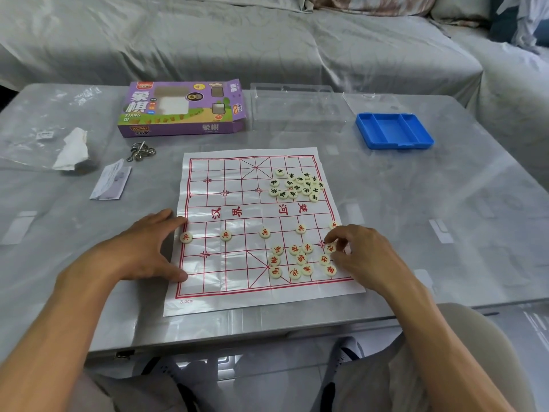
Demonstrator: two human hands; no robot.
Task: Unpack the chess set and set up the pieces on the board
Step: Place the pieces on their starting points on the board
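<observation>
Indoors, grey table before covered sofa, left hand flat, right hand pinching piece.

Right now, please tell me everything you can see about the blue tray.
The blue tray looks like shiny moulded plastic, shallow and rectangular, with low walls. Ridges divide it into a wide middle compartment and narrower ones at the sides. All compartments are empty. It lies flat on the grey table, at the far right, beyond the board. Neither hand touches it.
</observation>
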